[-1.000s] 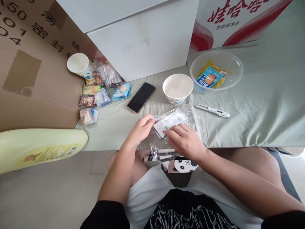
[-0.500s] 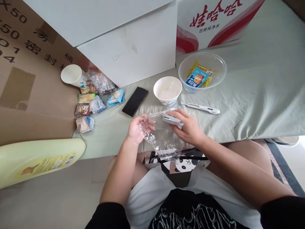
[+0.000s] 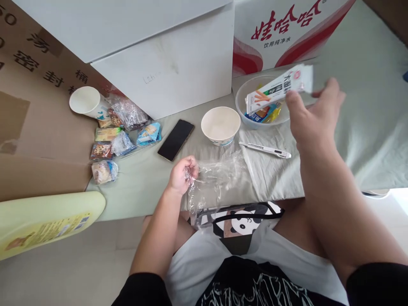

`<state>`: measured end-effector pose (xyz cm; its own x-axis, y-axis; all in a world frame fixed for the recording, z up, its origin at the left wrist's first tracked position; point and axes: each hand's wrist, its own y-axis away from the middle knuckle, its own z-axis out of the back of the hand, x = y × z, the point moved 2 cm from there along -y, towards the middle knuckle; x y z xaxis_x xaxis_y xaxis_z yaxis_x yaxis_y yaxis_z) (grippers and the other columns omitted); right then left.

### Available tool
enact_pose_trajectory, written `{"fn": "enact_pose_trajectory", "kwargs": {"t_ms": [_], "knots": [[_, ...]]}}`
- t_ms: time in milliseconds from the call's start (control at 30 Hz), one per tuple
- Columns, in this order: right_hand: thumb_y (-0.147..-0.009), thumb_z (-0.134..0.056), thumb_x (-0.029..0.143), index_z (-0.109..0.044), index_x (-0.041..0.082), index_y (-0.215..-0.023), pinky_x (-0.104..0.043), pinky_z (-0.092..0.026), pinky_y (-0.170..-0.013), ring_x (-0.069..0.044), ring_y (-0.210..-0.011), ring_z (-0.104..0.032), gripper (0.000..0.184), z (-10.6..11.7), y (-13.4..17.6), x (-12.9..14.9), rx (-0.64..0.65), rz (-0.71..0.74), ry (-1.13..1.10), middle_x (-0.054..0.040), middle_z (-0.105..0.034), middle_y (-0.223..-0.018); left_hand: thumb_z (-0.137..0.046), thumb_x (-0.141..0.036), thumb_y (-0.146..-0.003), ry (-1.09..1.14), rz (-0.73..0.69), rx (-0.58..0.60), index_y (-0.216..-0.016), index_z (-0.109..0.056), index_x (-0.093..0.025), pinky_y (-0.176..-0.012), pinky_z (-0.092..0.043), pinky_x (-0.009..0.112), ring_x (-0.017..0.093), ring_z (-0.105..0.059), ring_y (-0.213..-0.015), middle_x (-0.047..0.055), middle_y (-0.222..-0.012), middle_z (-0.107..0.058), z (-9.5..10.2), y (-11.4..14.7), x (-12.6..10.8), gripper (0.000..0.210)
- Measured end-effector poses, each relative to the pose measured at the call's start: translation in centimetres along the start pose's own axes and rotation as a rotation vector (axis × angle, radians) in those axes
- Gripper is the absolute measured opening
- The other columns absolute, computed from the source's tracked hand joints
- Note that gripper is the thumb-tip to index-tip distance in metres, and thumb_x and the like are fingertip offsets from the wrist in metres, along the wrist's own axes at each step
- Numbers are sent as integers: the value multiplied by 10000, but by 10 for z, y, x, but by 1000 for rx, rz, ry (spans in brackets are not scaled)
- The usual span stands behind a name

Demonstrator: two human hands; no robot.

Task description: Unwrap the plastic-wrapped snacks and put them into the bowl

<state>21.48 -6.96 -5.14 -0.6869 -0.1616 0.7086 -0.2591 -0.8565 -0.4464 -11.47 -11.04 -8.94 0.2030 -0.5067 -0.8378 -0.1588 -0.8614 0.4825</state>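
My right hand (image 3: pixel 318 106) is over the right side of a clear plastic bowl (image 3: pixel 239 104). Between its thumb and fingers is a white snack packet (image 3: pixel 277 89) with a picture of orange sticks, tilted above the bowl. Inside the bowl lie a blue packet (image 3: pixel 258 115) and yellow packets (image 3: pixel 276 114), partly covered by the white one. Fingers curled, my left hand (image 3: pixel 183 174) grips the edge of a crumpled clear plastic bag (image 3: pixel 219 178), which spreads over the table's front edge toward my lap. A white paper bowl (image 3: pixel 220 123) stands just beyond the bag.
A white utility knife (image 3: pixel 266 150) lies right of the paper bowl, a phone (image 3: pixel 176 139) left of it. Several wrapped snacks (image 3: pixel 105 171) and a tipped paper cup (image 3: pixel 87 102) sit at the left. Boxes (image 3: pixel 165 68) line the back; a yellow bottle (image 3: pixel 47 221) stands at front left.
My right hand has carried the white packet from above the plastic bag to the clear bowl, up and right. My left hand has closed on the bag.
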Motion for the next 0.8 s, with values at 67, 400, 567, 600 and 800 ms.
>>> {"fn": "enact_pose_trajectory", "kwargs": {"t_ms": [67,400,567,600,800], "knots": [[-977,-609,480,-431,84,-1478,-415,-516,-838,-179,-807,-527,662,6,10,0,-200,-213,36,-200,-550,-1206,-597,-358,-596,-5,4,29,-523,-406,-217,-329,-232,162,69,-337,-347,-27,-401,-427,2,-1,0,248],[-926,-630,366,-603,234,-1244,-440,-570,-927,-260,-1116,-653,346,-39,86,59,425,284,-402,-112,-671,-1216,-748,-415,-662,-17,23,486,-570,-426,-192,-379,-221,183,59,-324,-360,-31,-438,-455,1,13,8,402],[-897,-636,311,-464,254,-1460,-541,-492,-1123,-315,-1367,-549,591,-44,99,65,616,492,-494,-156,-547,-1472,-804,-373,-674,13,-75,465,-609,-396,-194,-403,-209,176,45,-329,-381,-57,-466,-439,0,16,4,449],[-891,-637,307,-435,251,-1490,-546,-483,-1137,-322,-1399,-526,634,-45,100,63,646,488,-493,-164,-521,-1505,-806,-363,-667,55,-83,443,-604,-380,-195,-401,-202,176,39,-312,-371,-62,-459,-428,1,15,2,463],[-836,-730,330,-379,226,-1566,-592,-401,-1218,-354,-1496,-429,817,-64,106,48,726,512,-390,-171,-474,-1586,-837,-377,-623,210,60,545,-581,-285,-204,-385,-209,193,19,-211,-317,-81,-388,-323,2,14,-2,580]]}}
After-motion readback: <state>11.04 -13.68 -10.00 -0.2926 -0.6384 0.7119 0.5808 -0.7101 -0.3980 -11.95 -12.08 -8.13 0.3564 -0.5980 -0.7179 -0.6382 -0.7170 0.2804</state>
